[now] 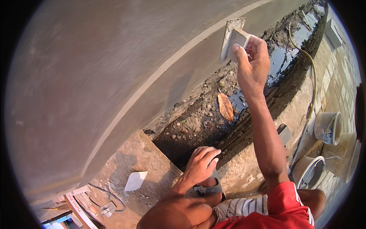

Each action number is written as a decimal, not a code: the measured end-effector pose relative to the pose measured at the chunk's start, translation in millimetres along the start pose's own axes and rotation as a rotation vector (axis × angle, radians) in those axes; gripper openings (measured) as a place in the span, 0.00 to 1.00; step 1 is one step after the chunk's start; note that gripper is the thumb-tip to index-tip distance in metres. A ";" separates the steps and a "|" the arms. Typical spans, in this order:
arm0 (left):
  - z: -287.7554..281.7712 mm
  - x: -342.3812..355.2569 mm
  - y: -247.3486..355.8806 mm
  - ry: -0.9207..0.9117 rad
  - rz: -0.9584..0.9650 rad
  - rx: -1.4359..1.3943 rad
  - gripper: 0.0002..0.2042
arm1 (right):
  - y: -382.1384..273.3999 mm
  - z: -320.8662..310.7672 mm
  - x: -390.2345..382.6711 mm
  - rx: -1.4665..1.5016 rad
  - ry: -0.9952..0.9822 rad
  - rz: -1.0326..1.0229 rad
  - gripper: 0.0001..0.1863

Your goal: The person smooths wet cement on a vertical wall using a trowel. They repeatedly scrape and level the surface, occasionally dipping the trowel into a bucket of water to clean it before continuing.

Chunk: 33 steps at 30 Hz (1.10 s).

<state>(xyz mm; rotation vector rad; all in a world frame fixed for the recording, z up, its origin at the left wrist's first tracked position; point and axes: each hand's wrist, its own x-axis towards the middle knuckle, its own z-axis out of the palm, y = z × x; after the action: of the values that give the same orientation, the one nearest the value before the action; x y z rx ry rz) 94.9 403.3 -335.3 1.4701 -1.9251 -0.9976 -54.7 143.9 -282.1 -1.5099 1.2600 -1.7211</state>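
My right hand (pixel 254 61) is raised, its fingers closed around the block handle of a small plastering float (pixel 230 35). The float's flat, mortar-stained plate is close to the smooth grey plastered wall (pixel 91 68), beside its lower pale band; I cannot tell whether it touches. Low down, my left hand (pixel 200 164) hangs over my bent leg, above a sandalled foot (pixel 213 185). Its fingers are loosely bent and apart, with nothing seen in them. A pale flat tile-like piece (pixel 135 181) lies on the concrete to its left.
Between wall and kerb runs a ditch of rubble and dark water, with a dry brown leaf (pixel 225 107) in it. A hose (pixel 314 82) lies along the kerb. Plastic buckets (pixel 328 128) stand on paving at right. A long box (pixel 78 210) lies at lower left.
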 end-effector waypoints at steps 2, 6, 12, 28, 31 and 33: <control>-1.5 0.6 1.5 -0.004 0.001 -0.001 0.16 | -3.0 15.3 2.7 0.013 0.046 -0.032 0.16; -6.2 -0.9 -2.0 0.005 -0.013 0.002 0.16 | 11.3 46.6 -26.1 -0.153 -0.062 0.012 0.20; -12.3 -4.1 -3.9 0.020 -0.030 -0.008 0.16 | 32.0 31.3 -84.9 -0.200 -0.230 0.098 0.19; -10.7 -18.6 -20.7 0.037 -0.075 0.019 0.14 | -31.5 75.8 -98.7 0.205 -0.052 0.128 0.21; -7.4 -15.2 -18.2 -0.007 -0.107 0.011 0.15 | -37.3 93.2 -97.9 -0.031 -0.165 -0.015 0.22; -7.1 -17.4 -22.4 -0.031 -0.103 0.002 0.17 | -14.6 100.1 -130.1 -0.041 -0.222 0.009 0.22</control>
<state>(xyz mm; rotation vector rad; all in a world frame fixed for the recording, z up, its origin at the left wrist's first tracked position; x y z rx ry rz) 118.3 415.1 -348.5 1.5771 -1.8888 -1.0695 74.8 230.8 -335.4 -1.6651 1.1910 -1.4826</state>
